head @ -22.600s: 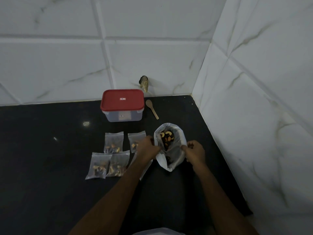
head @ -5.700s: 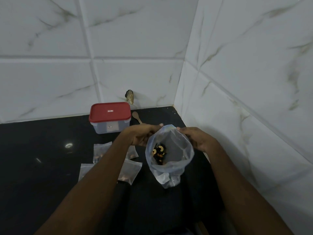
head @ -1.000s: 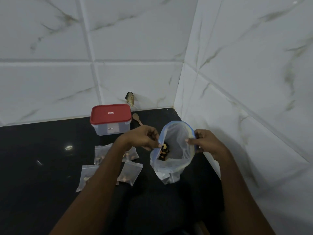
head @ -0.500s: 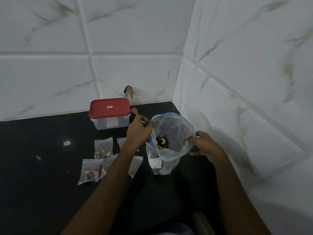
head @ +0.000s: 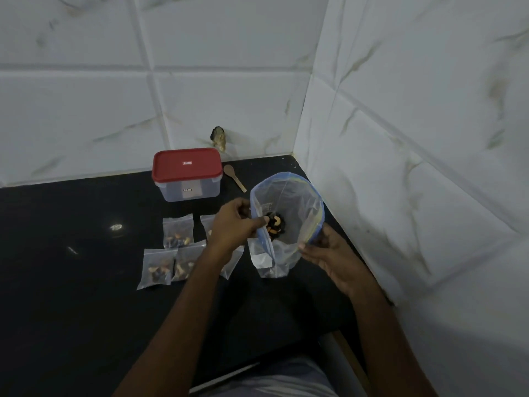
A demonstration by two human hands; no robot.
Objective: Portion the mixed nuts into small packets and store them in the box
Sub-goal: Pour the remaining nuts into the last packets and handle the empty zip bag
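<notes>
Hands both grasp zip bag rim: left hand (head: 233, 224) pinching near side, right hand (head: 329, 255) far side of zip bag (head: 297, 202), right of box (head: 187, 174).

Open nut bag (head: 297, 202), packets (head: 177, 231), lidded box (head: 187, 168)

head-worn view, looking down; close counter (head: 71, 282)

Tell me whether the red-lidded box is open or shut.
Shut. The red lid sits flat on the clear box; the filled packets lie outside on the counter.
</notes>
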